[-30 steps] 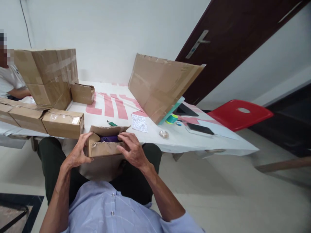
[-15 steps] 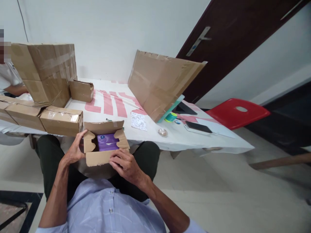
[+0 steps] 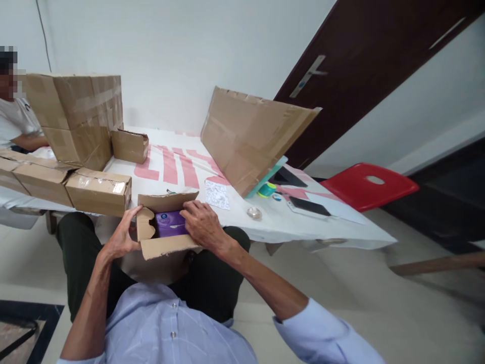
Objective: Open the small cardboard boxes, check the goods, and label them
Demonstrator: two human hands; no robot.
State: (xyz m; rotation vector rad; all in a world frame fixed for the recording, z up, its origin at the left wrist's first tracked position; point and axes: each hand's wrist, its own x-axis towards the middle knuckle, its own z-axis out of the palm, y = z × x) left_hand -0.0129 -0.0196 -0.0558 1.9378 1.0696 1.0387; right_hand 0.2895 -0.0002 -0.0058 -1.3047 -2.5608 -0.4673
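Above the lap, the left hand (image 3: 123,235) grips the left end of an open carton (image 3: 166,246), while the right hand (image 3: 204,225) lies bent over its right end; whether that one grips cannot be told. A purple pack (image 3: 170,225) sits inside the carton, just before the counter (image 3: 240,222). Beyond are a patterned sheet (image 3: 217,194) and a leaning cardboard panel (image 3: 253,139).

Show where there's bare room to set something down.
Widest: the red-printed cloth beyond the held box, between the small box and the cardboard panel. A narrower strip runs along the table's front edge, right of the clear round item. Crowded: left, by the box stack and box row; right, around the green roll.
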